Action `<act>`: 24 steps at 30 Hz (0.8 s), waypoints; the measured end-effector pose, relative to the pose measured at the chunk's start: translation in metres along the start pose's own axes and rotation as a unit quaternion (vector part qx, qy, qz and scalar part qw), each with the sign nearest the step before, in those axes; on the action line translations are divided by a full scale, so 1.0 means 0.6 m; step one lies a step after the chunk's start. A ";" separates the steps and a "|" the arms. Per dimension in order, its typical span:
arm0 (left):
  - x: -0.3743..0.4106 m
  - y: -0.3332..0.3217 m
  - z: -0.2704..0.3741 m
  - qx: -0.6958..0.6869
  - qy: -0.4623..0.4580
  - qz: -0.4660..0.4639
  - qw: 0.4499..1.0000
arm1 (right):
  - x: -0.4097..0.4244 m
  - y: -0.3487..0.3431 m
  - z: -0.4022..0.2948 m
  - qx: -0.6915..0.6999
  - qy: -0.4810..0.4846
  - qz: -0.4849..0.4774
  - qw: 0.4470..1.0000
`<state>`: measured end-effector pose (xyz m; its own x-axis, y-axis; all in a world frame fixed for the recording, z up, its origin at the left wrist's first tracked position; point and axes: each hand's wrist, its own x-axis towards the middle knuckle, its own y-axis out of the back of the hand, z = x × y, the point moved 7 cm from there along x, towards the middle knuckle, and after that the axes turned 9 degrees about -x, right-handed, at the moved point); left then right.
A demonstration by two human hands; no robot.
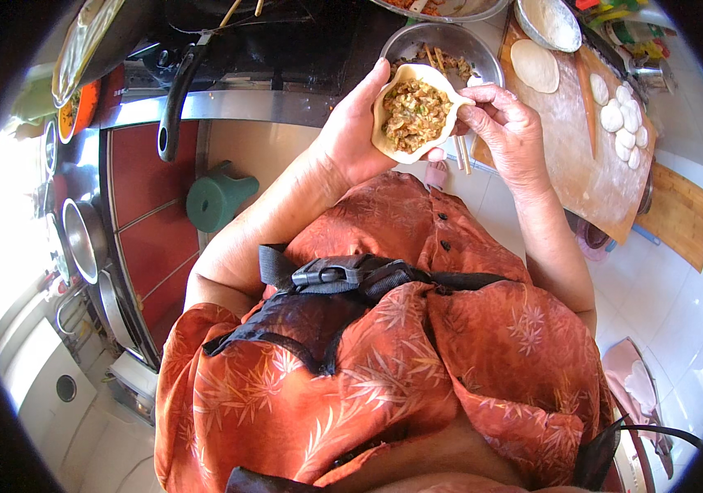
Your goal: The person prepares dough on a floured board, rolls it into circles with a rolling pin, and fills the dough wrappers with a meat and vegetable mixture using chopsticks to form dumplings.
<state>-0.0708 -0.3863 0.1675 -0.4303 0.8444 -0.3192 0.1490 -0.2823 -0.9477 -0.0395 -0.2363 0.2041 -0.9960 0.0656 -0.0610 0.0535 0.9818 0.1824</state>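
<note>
A round dough wrapper (379,130) heaped with chopped filling (416,114) rests in my left hand (354,132), the thumb along its far left edge and the fingers beneath. My right hand (505,129) pinches the wrapper's right edge between thumb and fingertips, where the dough is drawn to a point. Most of the wrapper is still spread, with the filling exposed. Just beyond my hands is a steel bowl (397,43) holding more filling (459,65), with wooden chopsticks (430,55) standing in it. My hands partly cover this bowl.
On the right, a floured wooden board (554,123) carries a flat wrapper (535,66), a rolling pin (585,105), several dough pieces (622,117) and a flour bowl (550,24). A black pan handle (172,105) juts over the stove edge at left. Below stands a green stool (216,197).
</note>
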 end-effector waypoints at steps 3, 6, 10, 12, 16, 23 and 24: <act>-0.012 0.012 0.002 0.089 -0.025 0.055 0.994 | -0.009 0.007 0.011 -0.001 -0.012 0.021 1.000; -0.021 0.011 0.006 0.185 -0.041 0.052 0.981 | -0.017 0.005 0.011 -0.005 -0.027 0.025 0.999; -0.029 0.010 0.010 0.275 -0.047 0.104 0.955 | -0.027 -0.009 0.003 -0.020 -0.081 0.010 0.996; -0.033 0.011 0.011 0.324 -0.049 0.137 0.935 | -0.026 -0.013 -0.001 0.013 -0.106 0.007 0.994; -0.032 0.008 0.014 0.453 -0.074 0.119 0.881 | -0.029 -0.015 0.039 0.060 -0.194 -0.065 0.977; -0.024 0.036 -0.003 0.248 -0.003 0.115 0.962 | -0.039 -0.011 -0.003 -0.049 -0.028 0.013 0.998; -0.022 0.036 -0.002 0.265 -0.004 0.112 0.958 | -0.038 -0.011 -0.005 -0.041 -0.042 0.008 0.998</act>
<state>-0.0611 -0.4029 0.1513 -0.4471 0.7334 -0.5121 -0.2342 -0.6485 -0.7243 -0.0173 -0.2450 0.2074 -0.9853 0.0992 -0.1393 0.0596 0.9628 0.2637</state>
